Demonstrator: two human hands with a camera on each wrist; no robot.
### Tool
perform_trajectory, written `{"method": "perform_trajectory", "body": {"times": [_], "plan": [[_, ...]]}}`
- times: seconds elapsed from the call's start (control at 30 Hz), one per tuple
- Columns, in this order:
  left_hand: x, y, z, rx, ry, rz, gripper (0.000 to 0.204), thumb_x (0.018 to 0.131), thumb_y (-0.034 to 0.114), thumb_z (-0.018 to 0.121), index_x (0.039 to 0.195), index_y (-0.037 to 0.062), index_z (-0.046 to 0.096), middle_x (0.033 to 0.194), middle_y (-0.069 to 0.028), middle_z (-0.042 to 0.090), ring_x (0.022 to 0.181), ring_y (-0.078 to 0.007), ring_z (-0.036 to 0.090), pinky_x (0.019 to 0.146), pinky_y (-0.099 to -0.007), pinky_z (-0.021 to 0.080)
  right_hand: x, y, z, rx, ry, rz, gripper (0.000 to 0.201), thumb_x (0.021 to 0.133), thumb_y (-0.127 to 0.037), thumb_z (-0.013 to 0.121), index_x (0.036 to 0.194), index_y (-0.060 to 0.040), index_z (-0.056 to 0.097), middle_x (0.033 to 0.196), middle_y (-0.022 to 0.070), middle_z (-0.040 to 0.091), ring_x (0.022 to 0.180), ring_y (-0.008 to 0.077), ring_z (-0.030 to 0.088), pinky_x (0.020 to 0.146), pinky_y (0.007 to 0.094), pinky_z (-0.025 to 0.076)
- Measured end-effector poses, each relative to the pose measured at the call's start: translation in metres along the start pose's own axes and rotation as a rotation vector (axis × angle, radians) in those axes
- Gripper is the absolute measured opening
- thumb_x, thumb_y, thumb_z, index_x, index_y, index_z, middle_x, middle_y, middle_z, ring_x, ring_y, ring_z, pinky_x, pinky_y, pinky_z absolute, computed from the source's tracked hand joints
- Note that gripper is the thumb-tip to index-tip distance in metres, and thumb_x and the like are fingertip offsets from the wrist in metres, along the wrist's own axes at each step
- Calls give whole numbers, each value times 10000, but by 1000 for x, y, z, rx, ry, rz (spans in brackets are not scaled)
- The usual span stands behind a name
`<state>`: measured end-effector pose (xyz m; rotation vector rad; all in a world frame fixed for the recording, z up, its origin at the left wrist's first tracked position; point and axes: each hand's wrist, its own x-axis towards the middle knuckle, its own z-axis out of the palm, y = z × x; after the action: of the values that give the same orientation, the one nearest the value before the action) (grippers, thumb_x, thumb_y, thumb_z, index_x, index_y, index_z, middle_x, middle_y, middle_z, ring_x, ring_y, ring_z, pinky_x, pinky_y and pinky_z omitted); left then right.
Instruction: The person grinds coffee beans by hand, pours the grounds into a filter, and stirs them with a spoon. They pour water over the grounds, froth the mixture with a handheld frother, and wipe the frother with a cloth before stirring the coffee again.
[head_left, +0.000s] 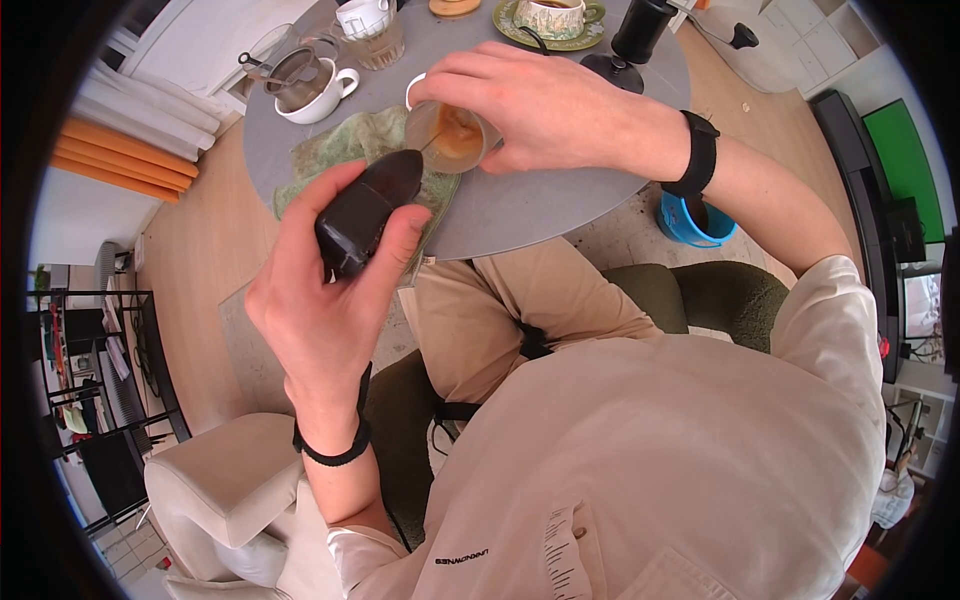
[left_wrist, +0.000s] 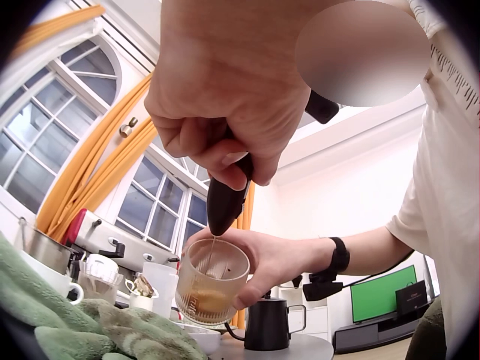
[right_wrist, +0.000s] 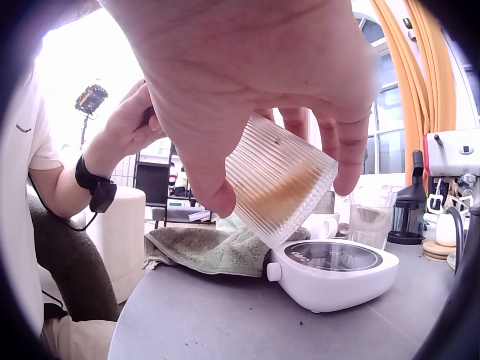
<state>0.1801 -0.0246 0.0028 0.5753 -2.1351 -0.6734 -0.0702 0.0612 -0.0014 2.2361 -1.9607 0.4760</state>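
Observation:
My left hand (head_left: 325,305) grips a black handheld milk frother (head_left: 358,222), its narrow end pointing at the glass. A thin whisk shaft (left_wrist: 214,247) runs from it into a ribbed clear glass (left_wrist: 214,262). My right hand (head_left: 565,110) holds that glass, fingers and thumb around its side. The glass is tilted, with light brown liquid (head_left: 458,135) pooled low in it. In the right wrist view it overlaps a white device with a round dark top (right_wrist: 334,259) on the table. A green towel (head_left: 350,145) lies on the table below the hands.
On the grey table (head_left: 540,215) stand a white cup (head_left: 322,103) with a metal strainer, a clear glass (head_left: 380,50), a patterned cup on a green saucer (head_left: 560,42) and a black kettle (left_wrist: 267,326). A blue bucket (head_left: 690,225) is below the table's right edge.

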Motion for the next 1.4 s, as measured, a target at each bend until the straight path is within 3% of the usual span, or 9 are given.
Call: {"method": "perform_trajectory", "body": {"times": [0.13, 0.23, 0.33, 1.4], "plan": [[-1, -1, -2, -3, -32, 23, 419, 890, 156, 904, 1237, 0, 729, 986, -75, 779, 828, -75, 678, 731, -216, 561, 0, 0, 0, -8, -2, 0, 740, 741, -76, 828, 1421, -184, 558, 1299, 24, 613, 1184, 281, 611, 989, 416, 579], [0, -1, -2, 5, -35, 23, 420, 891, 159, 904, 1238, -1, 729, 986, -77, 779, 830, -78, 680, 734, -217, 562, 0, 1, 1, 1, 7, -5, 744, 740, -80, 830, 1424, -181, 557, 1308, 26, 612, 1189, 283, 611, 998, 419, 576], [0, -1, -1, -1, 2, -2, 479, 787, 234, 971, 1174, 59, 751, 962, -99, 804, 821, -153, 777, 685, -275, 602, 0, 1, 1, 2, 7, -4, 745, 740, -80, 831, 1425, -177, 556, 1313, 27, 612, 1193, 285, 610, 1007, 419, 571], [1, -2, 0, 3, -9, 4, 471, 793, 214, 967, 1179, 52, 751, 971, -105, 802, 821, -150, 770, 695, -278, 599, 1, 1, -2, 29, -6, 15, 734, 733, -117, 846, 1417, -182, 588, 1279, 22, 644, 1158, 288, 638, 969, 424, 598]]}}
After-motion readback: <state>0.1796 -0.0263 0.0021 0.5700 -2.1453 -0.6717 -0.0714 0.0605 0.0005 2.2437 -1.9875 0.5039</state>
